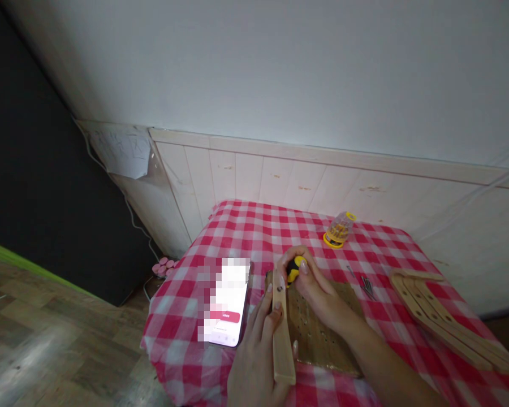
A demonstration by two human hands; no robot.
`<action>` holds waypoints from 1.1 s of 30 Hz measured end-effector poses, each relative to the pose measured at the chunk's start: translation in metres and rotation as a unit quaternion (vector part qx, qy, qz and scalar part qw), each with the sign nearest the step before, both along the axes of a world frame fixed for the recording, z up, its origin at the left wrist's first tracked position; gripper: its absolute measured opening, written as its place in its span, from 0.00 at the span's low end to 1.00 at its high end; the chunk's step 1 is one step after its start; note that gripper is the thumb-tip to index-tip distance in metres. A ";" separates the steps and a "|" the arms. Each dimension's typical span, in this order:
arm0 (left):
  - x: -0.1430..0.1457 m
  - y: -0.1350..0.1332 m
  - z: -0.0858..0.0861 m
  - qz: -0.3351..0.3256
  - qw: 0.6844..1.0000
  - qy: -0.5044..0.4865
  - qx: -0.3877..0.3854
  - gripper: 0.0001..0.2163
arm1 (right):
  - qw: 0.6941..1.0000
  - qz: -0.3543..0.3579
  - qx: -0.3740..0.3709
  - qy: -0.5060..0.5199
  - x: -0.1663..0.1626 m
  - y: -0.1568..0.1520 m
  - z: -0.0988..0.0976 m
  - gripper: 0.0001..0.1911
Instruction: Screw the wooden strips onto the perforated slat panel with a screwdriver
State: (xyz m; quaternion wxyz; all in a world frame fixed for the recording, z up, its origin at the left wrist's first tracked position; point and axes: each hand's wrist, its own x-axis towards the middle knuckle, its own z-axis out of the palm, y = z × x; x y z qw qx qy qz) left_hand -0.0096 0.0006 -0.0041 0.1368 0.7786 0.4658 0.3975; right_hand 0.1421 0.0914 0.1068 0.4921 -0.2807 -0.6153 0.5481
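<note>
My left hand (257, 339) is closed around a pale wooden bar (283, 347), which stands along the left edge of a brown wooden board (322, 339) with small holes. Near the bar's far end a dark round hole or screw (280, 289) shows. My right hand (311, 282) grips a yellow and black screwdriver (294, 269) just right of that end. The screwdriver's tip is hidden, so I cannot tell whether it touches the bar.
Loose screws (367, 287) lie right of the board. Several curved wooden pieces (436, 319) rest at the right. A lit phone (229, 305) lies at the left, and a clear bit case with yellow ends (340, 230) stands toward the wall on the checked tablecloth (258, 217).
</note>
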 end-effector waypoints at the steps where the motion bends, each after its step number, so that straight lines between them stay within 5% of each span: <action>1: 0.000 0.000 0.001 0.001 1.000 0.000 -0.005 0.29 | 1.000 0.009 -0.007 0.006 0.000 0.000 -0.001 0.21; 6: -0.001 -0.001 0.000 -0.002 1.000 -0.004 -0.018 0.29 | 0.999 0.033 -0.039 -0.001 0.000 -0.001 -0.001 0.29; 15: -0.002 -0.002 -0.005 -0.006 1.000 0.017 0.001 0.33 | 0.994 0.014 0.049 -0.094 0.009 0.005 0.015 0.26; 33: -0.001 -0.001 0.000 -0.010 1.000 0.005 -0.025 0.33 | 0.982 -0.133 0.108 -0.077 0.000 -0.001 0.006 0.19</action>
